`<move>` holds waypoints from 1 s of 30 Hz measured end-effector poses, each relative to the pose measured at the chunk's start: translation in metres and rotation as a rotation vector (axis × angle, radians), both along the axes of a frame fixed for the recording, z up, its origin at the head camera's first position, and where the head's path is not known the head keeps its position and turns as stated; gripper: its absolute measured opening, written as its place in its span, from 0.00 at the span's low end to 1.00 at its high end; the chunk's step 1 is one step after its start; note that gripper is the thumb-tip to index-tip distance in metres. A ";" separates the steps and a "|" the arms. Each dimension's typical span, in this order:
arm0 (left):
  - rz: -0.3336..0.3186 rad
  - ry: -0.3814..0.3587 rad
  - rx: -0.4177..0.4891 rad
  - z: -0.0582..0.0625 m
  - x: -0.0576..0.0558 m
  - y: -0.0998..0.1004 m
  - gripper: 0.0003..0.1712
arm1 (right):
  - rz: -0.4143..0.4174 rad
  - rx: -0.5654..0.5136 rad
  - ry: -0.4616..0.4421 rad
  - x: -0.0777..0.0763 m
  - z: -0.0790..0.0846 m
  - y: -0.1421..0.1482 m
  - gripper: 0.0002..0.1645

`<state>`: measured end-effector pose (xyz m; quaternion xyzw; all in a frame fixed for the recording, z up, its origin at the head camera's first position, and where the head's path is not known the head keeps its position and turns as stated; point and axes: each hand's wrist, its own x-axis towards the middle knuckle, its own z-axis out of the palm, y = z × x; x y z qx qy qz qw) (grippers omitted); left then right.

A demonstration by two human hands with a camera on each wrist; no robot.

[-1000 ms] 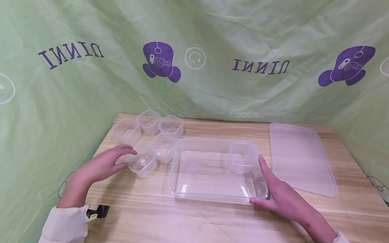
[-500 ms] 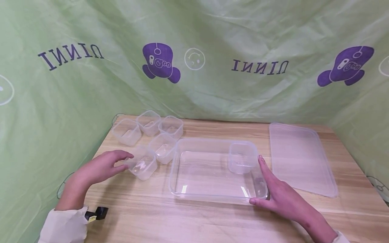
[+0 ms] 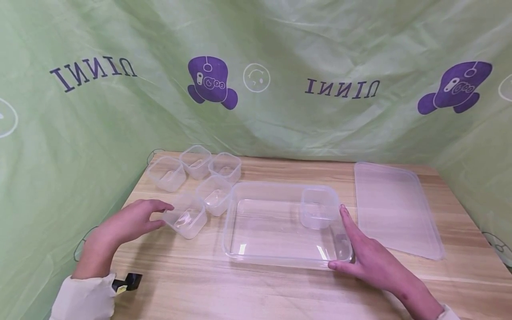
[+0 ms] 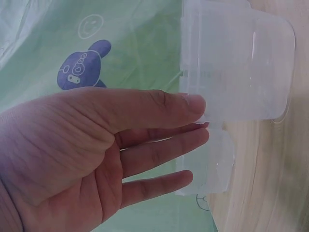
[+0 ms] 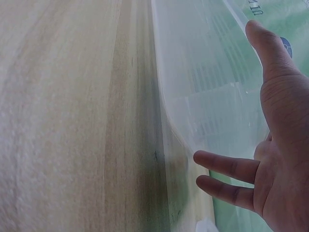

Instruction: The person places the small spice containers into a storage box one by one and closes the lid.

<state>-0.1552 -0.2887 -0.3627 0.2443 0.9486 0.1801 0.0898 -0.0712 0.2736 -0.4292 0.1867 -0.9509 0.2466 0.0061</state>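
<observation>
My left hand [image 3: 130,224] pinches the left corner of a small clear square plastic container [image 3: 188,223] between thumb and fingers. In the left wrist view, the thumb lies on the near side of that container's rim [image 4: 236,58]. My right hand [image 3: 372,258] rests against the near right corner of a large clear rectangular plastic box [image 3: 276,262]. Its fingers lie fairly straight along the box's right end, and the thumb touches the near rim. Another small clear container [image 3: 320,218] stands inside the box, at the far right corner.
Several more small clear containers, such as the left one [image 3: 167,175] and the one nearest the box [image 3: 215,198], stand at the back left. A flat translucent lid [image 3: 396,209] lies on the wooden table [image 3: 248,293] at the right. Green printed cloth [image 3: 280,129] hangs behind and on both sides.
My left hand has shifted slightly down and left in the head view. The small container at its fingers has shifted slightly toward me. My right hand and the large box stay put.
</observation>
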 end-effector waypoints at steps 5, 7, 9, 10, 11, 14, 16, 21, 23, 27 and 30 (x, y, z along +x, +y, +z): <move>-0.004 -0.002 -0.006 0.001 0.000 0.002 0.20 | 0.003 0.001 -0.001 0.000 0.000 0.000 0.76; -0.007 -0.005 -0.005 0.001 0.000 0.003 0.19 | 0.005 0.003 0.000 0.000 0.000 0.000 0.76; -0.011 -0.004 -0.007 0.001 0.000 0.003 0.18 | 0.006 0.003 0.002 0.000 -0.001 0.000 0.76; -0.017 0.000 -0.008 0.000 0.000 0.003 0.17 | 0.007 0.003 0.002 0.000 -0.001 0.000 0.76; -0.028 0.003 -0.008 0.000 0.000 0.004 0.15 | 0.008 0.004 0.001 0.000 -0.001 0.000 0.76; -0.060 -0.005 0.008 0.001 0.000 0.006 0.11 | 0.011 0.003 0.002 -0.001 -0.001 0.000 0.76; -0.083 -0.017 0.021 0.001 0.000 0.007 0.10 | 0.013 -0.001 0.002 -0.001 -0.001 0.000 0.76; -0.094 -0.043 0.015 0.003 -0.001 0.008 0.11 | 0.013 -0.006 0.004 -0.001 -0.001 0.000 0.76; -0.089 -0.052 0.005 0.004 0.000 0.008 0.12 | 0.012 -0.007 0.004 -0.001 -0.001 0.000 0.76; -0.084 -0.052 0.006 0.003 0.000 0.007 0.13 | 0.011 -0.011 0.004 -0.001 -0.002 0.001 0.76; -0.104 -0.036 0.011 0.001 -0.001 0.006 0.12 | 0.011 -0.008 0.007 -0.001 -0.002 0.001 0.76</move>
